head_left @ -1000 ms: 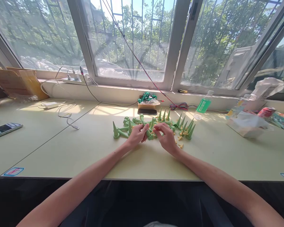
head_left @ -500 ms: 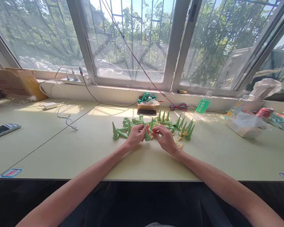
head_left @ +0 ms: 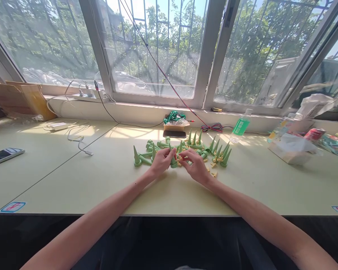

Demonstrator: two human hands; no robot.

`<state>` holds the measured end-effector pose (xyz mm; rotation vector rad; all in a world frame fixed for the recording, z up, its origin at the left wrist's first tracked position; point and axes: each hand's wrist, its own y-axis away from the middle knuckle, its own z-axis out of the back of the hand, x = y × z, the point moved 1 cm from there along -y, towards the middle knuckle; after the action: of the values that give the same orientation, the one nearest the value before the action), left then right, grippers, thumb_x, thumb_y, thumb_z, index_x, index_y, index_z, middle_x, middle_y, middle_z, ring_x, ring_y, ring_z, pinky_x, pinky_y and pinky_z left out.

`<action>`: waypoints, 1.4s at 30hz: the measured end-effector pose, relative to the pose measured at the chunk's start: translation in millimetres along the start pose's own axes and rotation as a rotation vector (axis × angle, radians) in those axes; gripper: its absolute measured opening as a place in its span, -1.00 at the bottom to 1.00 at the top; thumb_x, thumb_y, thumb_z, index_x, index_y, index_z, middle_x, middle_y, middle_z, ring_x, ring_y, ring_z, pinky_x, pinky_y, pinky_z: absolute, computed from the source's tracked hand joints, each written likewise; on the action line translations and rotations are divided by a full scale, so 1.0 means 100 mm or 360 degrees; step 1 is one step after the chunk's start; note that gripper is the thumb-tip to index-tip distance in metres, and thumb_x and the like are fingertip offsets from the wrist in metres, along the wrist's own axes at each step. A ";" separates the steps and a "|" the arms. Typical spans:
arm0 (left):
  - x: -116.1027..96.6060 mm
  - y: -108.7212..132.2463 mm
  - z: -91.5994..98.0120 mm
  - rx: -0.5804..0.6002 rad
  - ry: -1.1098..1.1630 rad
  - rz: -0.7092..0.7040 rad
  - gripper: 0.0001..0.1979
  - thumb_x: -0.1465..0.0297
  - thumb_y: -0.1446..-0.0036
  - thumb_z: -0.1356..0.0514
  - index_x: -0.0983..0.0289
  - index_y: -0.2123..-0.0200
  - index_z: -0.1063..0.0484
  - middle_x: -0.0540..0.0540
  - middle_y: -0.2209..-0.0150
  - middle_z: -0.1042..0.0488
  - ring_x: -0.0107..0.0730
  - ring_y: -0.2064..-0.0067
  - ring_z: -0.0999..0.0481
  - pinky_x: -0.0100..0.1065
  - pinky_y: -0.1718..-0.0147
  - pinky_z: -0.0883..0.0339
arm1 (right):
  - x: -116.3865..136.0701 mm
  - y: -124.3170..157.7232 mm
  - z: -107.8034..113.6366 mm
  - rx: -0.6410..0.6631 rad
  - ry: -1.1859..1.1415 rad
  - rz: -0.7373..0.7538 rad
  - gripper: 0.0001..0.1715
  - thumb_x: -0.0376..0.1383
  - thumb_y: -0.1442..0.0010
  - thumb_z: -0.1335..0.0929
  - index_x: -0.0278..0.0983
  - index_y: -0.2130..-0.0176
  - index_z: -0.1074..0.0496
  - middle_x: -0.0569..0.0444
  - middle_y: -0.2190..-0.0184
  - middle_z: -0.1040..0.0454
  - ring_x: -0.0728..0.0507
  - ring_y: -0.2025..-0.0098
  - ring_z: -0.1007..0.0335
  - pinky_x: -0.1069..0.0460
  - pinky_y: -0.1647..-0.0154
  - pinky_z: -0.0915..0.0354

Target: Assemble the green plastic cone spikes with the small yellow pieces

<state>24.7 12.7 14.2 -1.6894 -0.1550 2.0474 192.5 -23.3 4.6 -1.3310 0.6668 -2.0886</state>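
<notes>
A heap of green cone-shaped plastic spikes (head_left: 186,148) and small yellow pieces (head_left: 214,165) lies on the pale desk (head_left: 101,176), some spikes upright, some on their sides. My left hand (head_left: 161,162) is closed around one green spike (head_left: 173,162) at the heap's near edge. My right hand (head_left: 195,165) is right beside it, with fingers pinched on a small yellow piece (head_left: 180,159) at the spike's base. One upright spike (head_left: 136,156) stands apart on the left.
A small cardboard box with green parts (head_left: 174,120) and a dark phone (head_left: 174,134) sit behind the heap. A water bottle (head_left: 240,125), a tissue box (head_left: 291,148) and a can (head_left: 314,134) are on the right; cables, a charger (head_left: 58,126) and another phone (head_left: 4,155) on the left.
Both hands have stayed together over the heap. The fingers of my right hand have shifted slightly left and closer to the spike in my left hand.
</notes>
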 end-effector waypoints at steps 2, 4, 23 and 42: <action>0.01 0.00 0.00 -0.0013 -0.0012 -0.0002 -0.53 0.04 -0.24 -0.11 0.30 0.52 -0.36 -0.10 0.72 -0.17 -0.60 0.72 -0.19 -0.50 0.74 -0.01 | -0.01 0.00 0.00 0.0003 -0.0026 -0.0001 -0.81 -0.28 -0.26 -0.36 -0.19 0.10 -0.49 0.00 0.18 -0.40 -0.11 0.19 -0.44 -0.10 0.08 -0.50; 0.01 0.00 0.00 -0.0018 -0.0046 -0.0019 -0.52 0.03 -0.24 -0.10 0.31 0.53 -0.35 -0.10 0.71 -0.18 -0.60 0.71 -0.18 -0.50 0.73 -0.01 | -0.02 0.00 0.00 0.0012 -0.0045 -0.0013 -0.81 -0.29 -0.25 -0.37 -0.19 0.10 -0.49 0.00 0.18 -0.40 -0.10 0.19 -0.44 -0.09 0.09 -0.50; 0.01 0.01 -0.02 -0.0034 -0.0312 -0.0208 -0.49 0.05 -0.23 -0.09 0.32 0.59 -0.31 -0.07 0.66 -0.14 -0.58 0.61 -0.10 -0.48 0.65 0.04 | -0.01 0.00 -0.01 0.0151 -0.0008 -0.0154 -0.91 -0.39 -0.20 -0.35 -0.29 0.25 -0.48 0.10 0.45 -0.43 -0.03 0.49 -0.38 0.05 0.40 -0.35; -0.03 0.04 -0.02 0.0004 -0.0427 -0.0284 -0.48 0.06 -0.24 -0.09 0.33 0.60 -0.32 -0.07 0.67 -0.17 -0.58 0.61 -0.08 -0.47 0.64 0.07 | 0.01 0.01 0.01 0.0307 0.0001 -0.0294 -0.82 -0.37 -0.26 -0.29 -0.29 0.36 -0.45 0.16 0.63 -0.40 -0.03 0.58 -0.36 0.09 0.47 -0.26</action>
<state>26.2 7.6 15.3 -1.3400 -0.3769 2.1266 193.1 -24.8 4.3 -1.3245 0.3423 -2.2344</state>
